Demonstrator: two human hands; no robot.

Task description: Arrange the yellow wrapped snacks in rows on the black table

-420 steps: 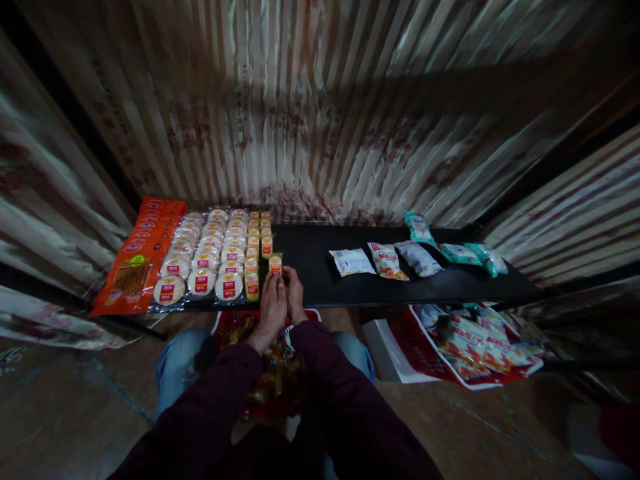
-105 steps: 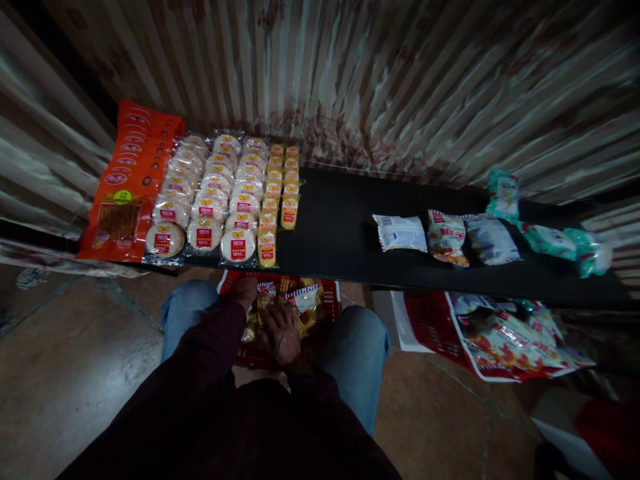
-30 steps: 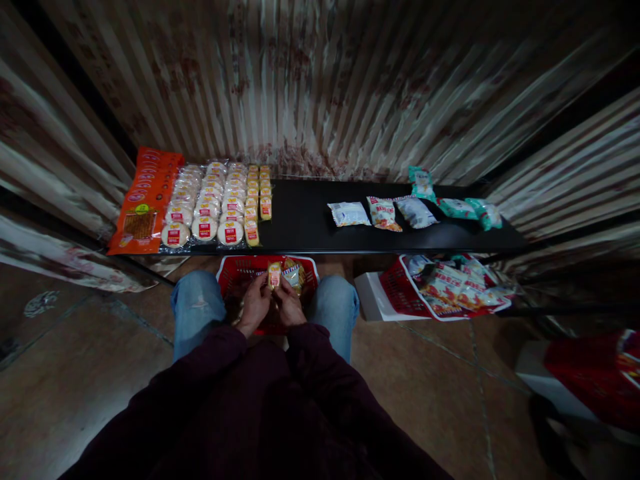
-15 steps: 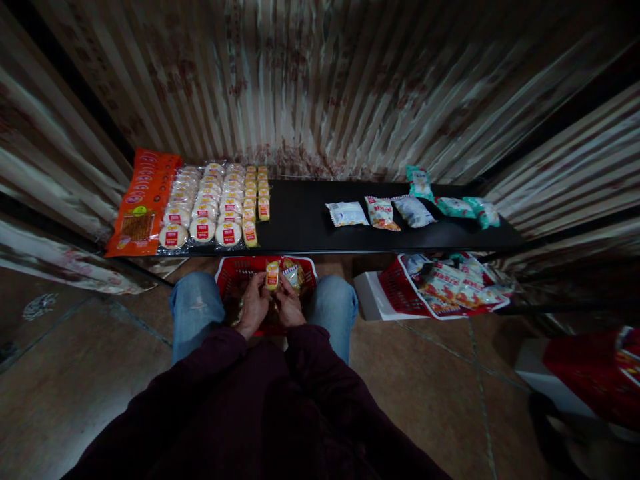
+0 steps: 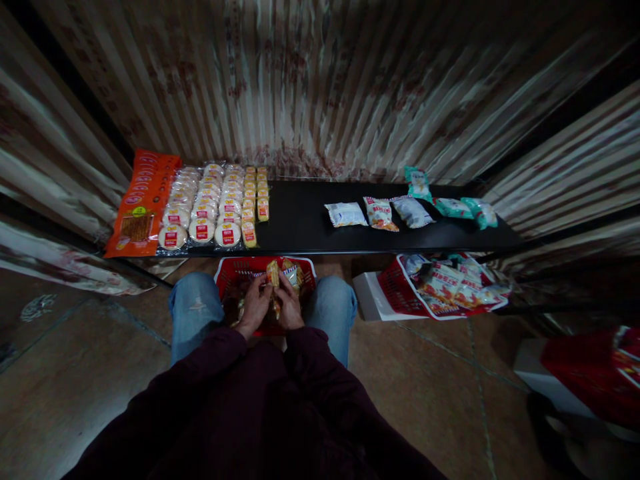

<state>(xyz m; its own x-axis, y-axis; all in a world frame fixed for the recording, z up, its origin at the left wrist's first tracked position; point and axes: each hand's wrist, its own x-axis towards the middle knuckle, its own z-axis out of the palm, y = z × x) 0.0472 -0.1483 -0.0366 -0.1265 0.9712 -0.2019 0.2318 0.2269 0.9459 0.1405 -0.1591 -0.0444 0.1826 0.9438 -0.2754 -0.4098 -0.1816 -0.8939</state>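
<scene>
Small yellow pkt [image 5: 273, 272] held btwn both hands, pinched by fingers of L hand [image 5: 254, 304] on one side & fingers of R hand [image 5: 289, 307] on other. Fingertips close round its lower part; upper end sticks up past them, approx. upright, tilted a bit. Pkt is narrow, golden-yellow, glossy wrapper, w/ an orange-red patch along its L edge (print too small & dim to read). Right under fingers: red basket [image 5: 231, 268] btwn the knees, w/ gold-wrapped snacks [image 5: 294, 275] in it, some w/ striped edges, just R of fingers.

Beyond fingers, black shelf [image 5: 295, 217]. Ahead & slightly L of fingers, two rows of yellow pkts [image 5: 249, 233], similar narrow shape & colour, red-orange labels; R row's front end sits further back. Next L, three rows of round white crackers [image 5: 228, 234], clear wrap, red labels; then orange bag [image 5: 137, 200], farthest L of fingers. Ahead & well R of fingers: white pkts [image 5: 346, 214], then teal pkts [image 5: 453, 207].
</scene>
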